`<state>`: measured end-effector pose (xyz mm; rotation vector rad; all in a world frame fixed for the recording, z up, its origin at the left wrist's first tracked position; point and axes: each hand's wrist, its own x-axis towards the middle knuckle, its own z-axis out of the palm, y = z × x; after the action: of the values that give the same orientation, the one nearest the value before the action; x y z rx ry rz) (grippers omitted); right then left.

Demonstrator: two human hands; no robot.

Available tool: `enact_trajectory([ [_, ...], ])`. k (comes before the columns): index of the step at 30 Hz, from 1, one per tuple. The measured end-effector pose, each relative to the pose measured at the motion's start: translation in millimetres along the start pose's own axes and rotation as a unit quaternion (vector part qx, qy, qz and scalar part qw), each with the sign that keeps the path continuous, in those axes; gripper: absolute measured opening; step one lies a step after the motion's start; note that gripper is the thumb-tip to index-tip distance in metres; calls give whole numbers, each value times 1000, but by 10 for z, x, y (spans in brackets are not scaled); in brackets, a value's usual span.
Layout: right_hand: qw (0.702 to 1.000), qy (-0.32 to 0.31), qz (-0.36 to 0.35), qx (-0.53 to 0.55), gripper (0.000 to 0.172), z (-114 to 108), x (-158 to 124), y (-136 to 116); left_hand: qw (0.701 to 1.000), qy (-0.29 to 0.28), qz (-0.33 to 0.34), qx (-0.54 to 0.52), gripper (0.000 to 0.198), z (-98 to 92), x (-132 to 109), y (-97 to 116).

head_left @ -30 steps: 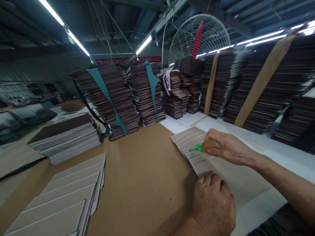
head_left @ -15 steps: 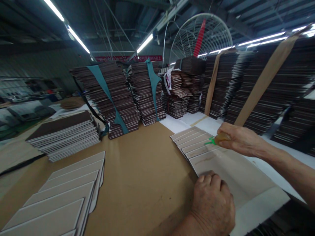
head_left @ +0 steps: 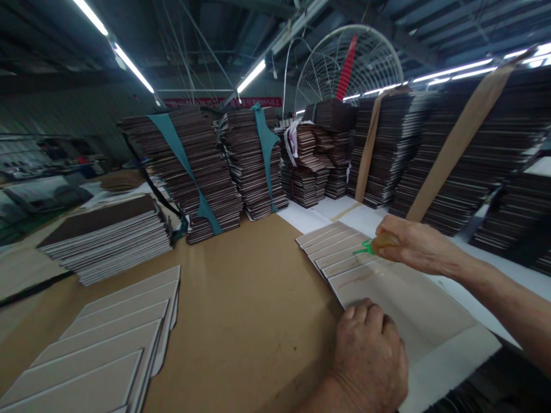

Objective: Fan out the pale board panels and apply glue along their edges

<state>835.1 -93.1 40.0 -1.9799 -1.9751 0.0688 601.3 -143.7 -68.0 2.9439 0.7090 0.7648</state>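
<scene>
My right hand (head_left: 407,244) is wrapped round a small yellowish squeeze bottle (head_left: 384,245) with a green nozzle. The nozzle points left, just over a fanned row of overlapping beige panels (head_left: 404,304); I cannot tell whether it touches them. Wet-looking streaks run across some of the panels near the nozzle. With fingers curled and pressed together, my left hand (head_left: 370,355) rests on the left edge of the nearest panel, holding it. The thumb and fingertips of that hand are hidden.
Another fanned set of beige panels (head_left: 99,350) lies at left on the brown tabletop (head_left: 232,298). Behind it sits a low stack of dark boards (head_left: 107,235). Tall strapped stacks (head_left: 189,172) line the back, more (head_left: 465,143) stand at right, and a large fan (head_left: 350,69) rises behind.
The whole view has shifted slightly. Both hands and the bottle keep almost the same places over the panels.
</scene>
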Motion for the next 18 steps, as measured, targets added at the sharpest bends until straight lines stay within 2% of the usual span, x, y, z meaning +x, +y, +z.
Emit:
enact_trajectory([
  [5,1000,-3,-2,16,30,5,-2,-12,1000,-8,-9,-4,27,-16,7,-7],
  [11,997,16,69,-24,29,-148,14,261,1000,-1,-9,-14,26,11,-7,0],
  [18,996,-2,79,-47,25,-81,-4,347,1000,-8,-6,-15,26,29,-13,-5],
])
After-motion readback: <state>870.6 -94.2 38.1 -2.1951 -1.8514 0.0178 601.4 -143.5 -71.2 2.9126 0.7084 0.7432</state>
